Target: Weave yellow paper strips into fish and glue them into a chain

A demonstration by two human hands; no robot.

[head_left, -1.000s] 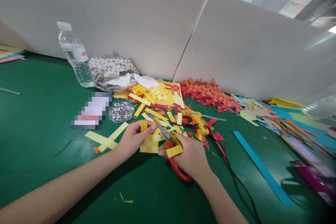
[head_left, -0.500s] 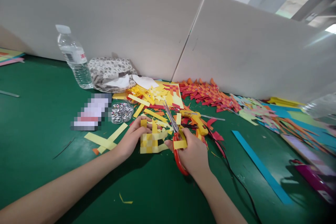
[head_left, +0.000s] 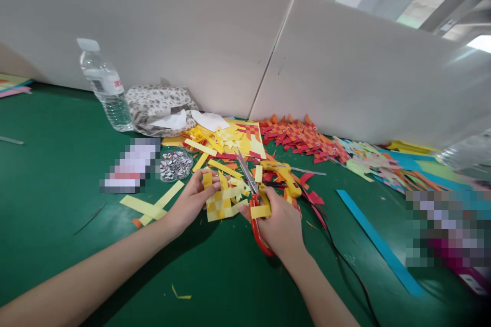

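My left hand (head_left: 188,204) pinches a small woven square of yellow paper strips (head_left: 222,201) just above the green table (head_left: 57,173). My right hand (head_left: 279,226) is closed around red-handled scissors (head_left: 254,203), whose blades point up and away beside the weave's right edge. A short yellow strip piece (head_left: 261,211) lies across my right fingers. Loose yellow strips (head_left: 151,204) rest on the table left of my left hand.
A water bottle (head_left: 105,87) and a patterned pouch (head_left: 159,107) stand at the back by the white partition (head_left: 230,41). A dish of googly eyes (head_left: 174,164), a yellow glue gun (head_left: 286,176), woven red-orange fish (head_left: 303,138) and a blue strip (head_left: 378,245) lie around.
The scissors swung from lying across the weave to pointing up and away at its right side. My left hand tilted the weave a little; both hands shifted slightly.
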